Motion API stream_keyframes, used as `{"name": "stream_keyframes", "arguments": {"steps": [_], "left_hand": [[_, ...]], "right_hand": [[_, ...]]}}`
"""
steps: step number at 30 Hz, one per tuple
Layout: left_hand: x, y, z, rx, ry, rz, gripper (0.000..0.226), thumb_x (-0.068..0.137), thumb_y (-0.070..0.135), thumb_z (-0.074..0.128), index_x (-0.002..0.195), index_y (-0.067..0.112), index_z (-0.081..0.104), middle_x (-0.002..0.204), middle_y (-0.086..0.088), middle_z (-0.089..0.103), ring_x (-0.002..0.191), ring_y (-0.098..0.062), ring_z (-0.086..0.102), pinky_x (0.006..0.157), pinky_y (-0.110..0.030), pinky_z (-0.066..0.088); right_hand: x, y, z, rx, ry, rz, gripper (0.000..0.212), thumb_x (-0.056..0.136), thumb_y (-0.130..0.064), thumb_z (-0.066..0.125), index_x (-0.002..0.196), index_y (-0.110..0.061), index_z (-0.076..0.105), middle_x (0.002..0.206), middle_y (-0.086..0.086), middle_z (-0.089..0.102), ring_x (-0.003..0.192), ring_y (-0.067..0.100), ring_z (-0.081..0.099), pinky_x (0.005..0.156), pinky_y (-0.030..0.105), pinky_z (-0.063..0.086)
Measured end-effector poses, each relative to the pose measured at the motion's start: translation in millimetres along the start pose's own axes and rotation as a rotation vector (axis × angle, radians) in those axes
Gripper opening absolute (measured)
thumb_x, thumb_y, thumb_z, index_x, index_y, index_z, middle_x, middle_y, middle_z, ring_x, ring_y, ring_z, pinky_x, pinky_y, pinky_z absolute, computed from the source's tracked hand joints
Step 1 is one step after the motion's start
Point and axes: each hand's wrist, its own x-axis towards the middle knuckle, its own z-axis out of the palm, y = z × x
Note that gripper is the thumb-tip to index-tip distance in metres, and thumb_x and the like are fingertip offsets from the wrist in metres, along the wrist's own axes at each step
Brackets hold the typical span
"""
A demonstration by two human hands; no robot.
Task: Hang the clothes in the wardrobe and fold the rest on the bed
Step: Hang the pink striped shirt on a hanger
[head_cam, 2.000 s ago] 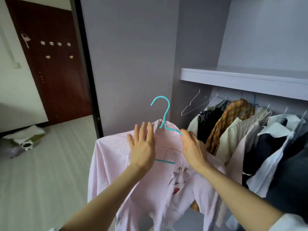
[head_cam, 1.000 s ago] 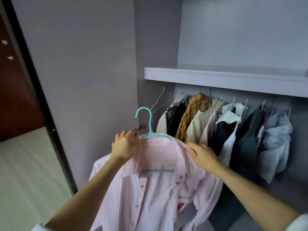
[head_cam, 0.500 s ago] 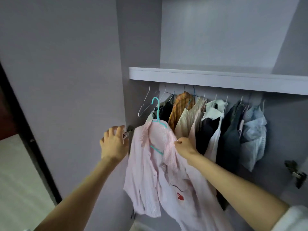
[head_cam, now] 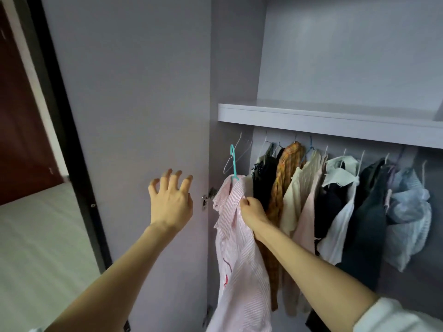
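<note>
Right hand (head_cam: 251, 208) has the pink striped shirt (head_cam: 236, 236) pinched at the shoulder, mid-frame. The shirt's on a teal hanger (head_cam: 233, 165), its hook up by the wardrobe shelf (head_cam: 311, 117), at the left end of the hanging clothes (head_cam: 335, 200). Can't tell if the hook's actually on anything. Left hand (head_cam: 171, 202) holds nothing, fingers spread, in front of the open wardrobe door (head_cam: 134, 92).

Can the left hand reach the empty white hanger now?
Probably yes. The left hand is open and holds nothing, and the empty white hanger hangs just behind the teal hanger, which only partly crosses it.
</note>
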Motion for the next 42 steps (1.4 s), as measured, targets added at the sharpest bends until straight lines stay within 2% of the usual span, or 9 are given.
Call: {"name": "stream_keyframes", "arguments": {"steps": [7, 9, 11, 15, 19, 25, 28, 32, 42], "left_hand": [[29, -3, 16, 0.058, 0.030, 0.073, 0.050, 0.076, 0.007, 0.065, 0.125, 0.012, 0.060, 0.135, -0.016, 0.052, 0.133, -0.035, 0.039, 0.102, -0.058, 0.028], [37, -2, 23, 0.048, 0.061, 0.102, 0.051, 0.070, 0.004, 0.070, 0.120, 0.009, 0.063, 0.129, -0.018, 0.056, 0.127, -0.038, 0.046, 0.098, -0.060, 0.033], [53, 0, 37, 0.059, 0.081, 0.138, 0.052, 0.066, 0.003, 0.073, 0.117, 0.009, 0.066, 0.125, -0.019, 0.059, 0.123, -0.039, 0.050, 0.096, -0.060, 0.036], [86, 11, 62, 0.098, 0.103, 0.180, 0.050, 0.064, 0.004, 0.074, 0.114, 0.009, 0.067, 0.124, -0.020, 0.060, 0.122, -0.039, 0.052, 0.096, -0.060, 0.037], [119, 26, 86, 0.096, 0.047, 0.189, 0.046, 0.080, 0.011, 0.060, 0.126, 0.013, 0.058, 0.139, -0.016, 0.048, 0.136, -0.034, 0.035, 0.108, -0.055, 0.022], [141, 31, 106, 0.099, 0.037, 0.244, 0.048, 0.081, 0.012, 0.059, 0.129, 0.012, 0.055, 0.142, -0.017, 0.044, 0.138, -0.034, 0.030, 0.108, -0.054, 0.018], [148, 32, 119, 0.127, 0.024, 0.286, 0.053, 0.090, 0.018, 0.046, 0.142, 0.017, 0.039, 0.152, -0.013, 0.027, 0.145, -0.029, 0.011, 0.111, -0.050, 0.003], [163, 37, 135, 0.166, 0.051, 0.304, 0.057, 0.093, 0.023, 0.038, 0.149, 0.021, 0.023, 0.156, -0.010, 0.016, 0.146, -0.028, -0.001, 0.112, -0.050, -0.001], [180, 48, 166, 0.256, 0.224, 0.210, 0.056, 0.083, 0.027, 0.051, 0.138, 0.017, 0.048, 0.145, -0.013, 0.043, 0.141, -0.029, 0.026, 0.110, -0.047, -0.004]], "right_hand": [[58, -26, 24, 0.284, 0.148, 0.056, 0.024, 0.101, -0.018, 0.031, 0.104, -0.004, 0.050, 0.080, 0.006, 0.052, 0.072, 0.017, 0.049, 0.061, 0.026, 0.038], [77, -28, 26, 0.275, 0.220, 0.055, 0.030, 0.100, -0.018, 0.034, 0.113, 0.002, 0.051, 0.105, 0.016, 0.060, 0.094, 0.029, 0.058, 0.084, 0.033, 0.047], [102, -24, 29, 0.294, 0.274, 0.066, 0.034, 0.098, -0.015, 0.035, 0.123, 0.004, 0.049, 0.121, 0.022, 0.057, 0.111, 0.035, 0.055, 0.098, 0.040, 0.043], [139, -3, 23, 0.301, 0.453, 0.107, 0.033, 0.096, -0.008, 0.038, 0.118, 0.013, 0.052, 0.120, 0.029, 0.057, 0.111, 0.042, 0.055, 0.091, 0.039, 0.043], [166, 18, 17, 0.213, 0.574, 0.144, 0.037, 0.096, -0.010, 0.038, 0.124, 0.012, 0.046, 0.119, 0.033, 0.056, 0.109, 0.044, 0.054, 0.089, 0.040, 0.042], [187, 24, 15, -0.065, 0.466, 0.016, 0.030, 0.096, -0.013, 0.036, 0.114, 0.002, 0.054, 0.111, 0.029, 0.060, 0.103, 0.039, 0.057, 0.081, 0.034, 0.042], [198, 20, 15, -0.065, 0.448, -0.033, 0.029, 0.096, -0.014, 0.036, 0.111, 0.002, 0.055, 0.108, 0.027, 0.061, 0.103, 0.038, 0.057, 0.079, 0.032, 0.041], [225, 18, 19, -0.095, 0.494, -0.002, 0.029, 0.096, -0.022, 0.036, 0.108, -0.005, 0.056, 0.111, 0.023, 0.062, 0.102, 0.039, 0.058, 0.075, 0.031, 0.036], [297, 23, 30, 0.039, 0.548, -0.224, 0.021, 0.094, -0.014, 0.039, 0.090, 0.000, 0.054, 0.097, 0.028, 0.062, 0.091, 0.040, 0.059, 0.079, 0.039, 0.045]]}}
